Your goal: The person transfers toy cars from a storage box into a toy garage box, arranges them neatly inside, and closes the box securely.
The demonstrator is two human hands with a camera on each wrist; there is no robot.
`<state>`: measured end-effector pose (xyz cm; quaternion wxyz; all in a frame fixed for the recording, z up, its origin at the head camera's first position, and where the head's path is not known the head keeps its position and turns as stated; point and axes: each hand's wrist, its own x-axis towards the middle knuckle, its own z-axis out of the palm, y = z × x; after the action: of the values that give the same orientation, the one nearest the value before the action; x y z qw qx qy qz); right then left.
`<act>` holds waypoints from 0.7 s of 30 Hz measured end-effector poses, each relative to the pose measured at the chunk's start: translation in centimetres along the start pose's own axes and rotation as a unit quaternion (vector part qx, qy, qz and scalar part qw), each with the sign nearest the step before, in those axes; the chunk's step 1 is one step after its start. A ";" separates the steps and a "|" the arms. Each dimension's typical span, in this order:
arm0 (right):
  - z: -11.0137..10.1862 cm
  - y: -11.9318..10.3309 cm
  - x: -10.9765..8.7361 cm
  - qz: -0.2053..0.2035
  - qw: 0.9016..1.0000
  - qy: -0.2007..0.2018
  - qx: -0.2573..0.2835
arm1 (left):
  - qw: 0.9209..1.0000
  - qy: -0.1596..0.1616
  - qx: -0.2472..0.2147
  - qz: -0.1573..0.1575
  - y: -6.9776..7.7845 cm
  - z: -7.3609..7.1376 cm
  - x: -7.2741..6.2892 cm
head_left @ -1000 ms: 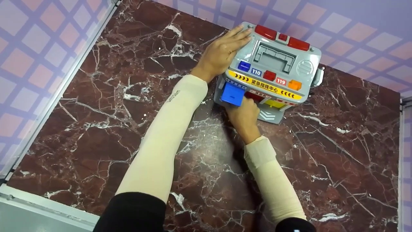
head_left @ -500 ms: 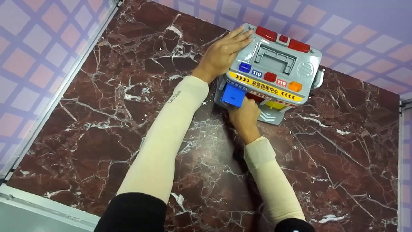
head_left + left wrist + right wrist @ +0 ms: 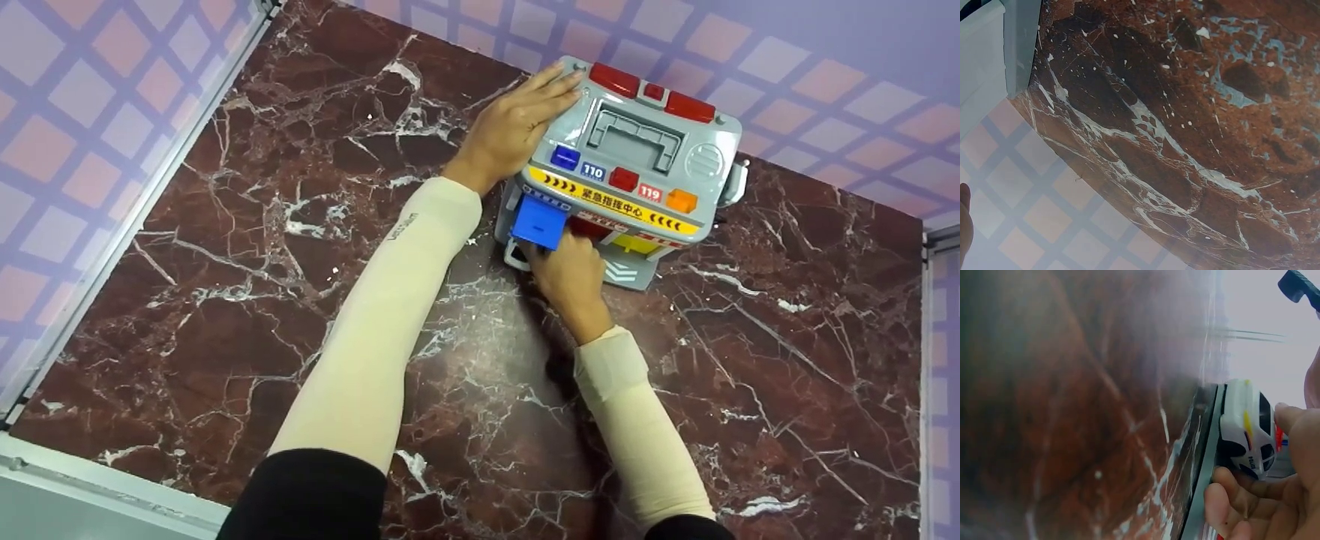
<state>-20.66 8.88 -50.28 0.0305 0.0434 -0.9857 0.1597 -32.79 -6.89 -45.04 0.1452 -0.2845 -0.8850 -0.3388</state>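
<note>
A grey toy emergency station point(image 3: 637, 150) with red lights and a yellow sign strip stands near the back wall. My left hand point(image 3: 510, 127) rests on its left top edge, fingers extended over the roof; only a bit of that hand point(image 3: 964, 225) enters the left wrist view. The blue garage door point(image 3: 540, 223) is swung up. Beneath it my right hand point(image 3: 570, 274) reaches in, its fingertips hidden by the door from above. In the right wrist view, that hand point(image 3: 1275, 500) holds a white toy police car point(image 3: 1247, 430) between thumb and fingers, on the station's base ledge.
A red door and a yellow door point(image 3: 637, 242) sit beside the blue one. The grey base with white chevrons point(image 3: 625, 270) juts out in front. Dark red marbled tabletop point(image 3: 262, 337) spreads around, bounded by checked walls point(image 3: 787, 60).
A pale edge of the toy car has come into view at the left of my right hand, below the blue door. The left hand keeps its place on the station.
</note>
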 end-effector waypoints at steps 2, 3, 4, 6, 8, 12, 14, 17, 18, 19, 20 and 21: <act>0.0 -0.1 0.0 -0.007 1.000 0.013 0.000 | 1.000 0.001 -0.001 0.001 0.0 -0.1 0.0; 0.0 -0.2 0.0 -0.006 1.000 0.021 -0.002 | 1.000 0.002 -0.001 0.002 -0.1 -0.1 0.0; 0.0 -0.2 0.1 -0.004 1.000 0.028 -0.002 | 1.000 0.002 0.000 0.003 -0.1 -0.1 0.0; 0.0 -0.3 0.1 0.007 0.999 0.038 0.001 | 1.000 0.003 0.002 0.006 -0.1 -0.1 0.0; 0.0 -0.4 0.2 0.013 0.999 0.041 0.012 | 1.000 0.003 0.002 0.007 -0.1 0.0 0.0; -0.1 -0.3 0.3 0.021 0.998 0.038 0.036 | 1.000 0.005 0.003 0.006 -0.2 0.0 0.0; -0.1 -0.3 0.3 0.020 0.998 0.037 0.043 | 1.000 0.006 0.005 0.006 -0.1 0.0 0.1; -0.2 -0.1 0.4 0.002 0.998 0.037 0.054 | 1.000 0.006 0.005 0.004 -0.1 0.0 0.1; -0.2 0.0 0.4 -0.008 0.997 0.039 0.058 | 1.000 0.006 0.005 0.003 -0.1 0.0 0.1; -0.2 0.1 0.4 -0.018 0.997 0.041 0.062 | 1.000 0.006 0.006 0.003 -0.1 0.0 0.1; -0.2 0.2 0.4 -0.029 0.997 0.043 0.066 | 1.000 0.007 0.003 0.002 -0.1 0.0 0.0; -0.2 0.2 0.4 -0.038 0.996 0.045 0.070 | 1.000 0.008 0.002 0.002 -0.1 0.1 0.0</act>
<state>-21.10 9.11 -50.17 0.0774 0.0759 -0.9674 0.2288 -32.90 -6.92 -45.15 0.1534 -0.2835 -0.8839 -0.3389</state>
